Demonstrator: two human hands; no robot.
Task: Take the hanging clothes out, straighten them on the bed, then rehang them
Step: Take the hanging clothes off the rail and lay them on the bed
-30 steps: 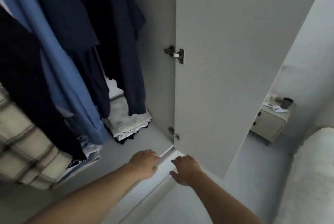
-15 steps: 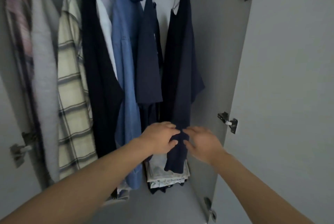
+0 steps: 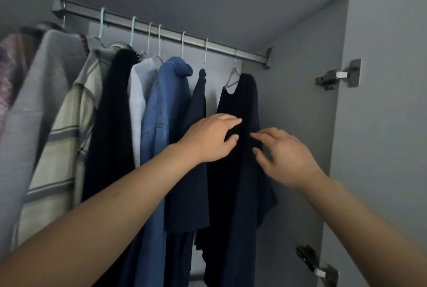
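We count eight garments on the rail (image 3: 166,34), from 9 o'clock to 3 o'clock: a pinkish patterned one at the edge, a grey one, a striped cream shirt (image 3: 60,148), a black piece, a white shirt, a blue denim shirt (image 3: 161,111), a navy top (image 3: 196,148) and a dark navy shirt (image 3: 240,171) on a white hanger (image 3: 233,76). We count two door hinges (image 3: 337,76) at 3 and 5 o'clock.

The dark navy shirt hangs last on the rail, just beside the wardrobe side wall (image 3: 298,124); a narrow free strip stays between them. The open door (image 3: 388,124) closes the right edge.

Our left hand (image 3: 208,141) reaches to the shirt front, fingers straight, thumb under, a narrow gap, holding nothing. Our right hand (image 3: 286,154) is near at 3 o'clock, fingers spread and relaxed, touching the cloth lightly.
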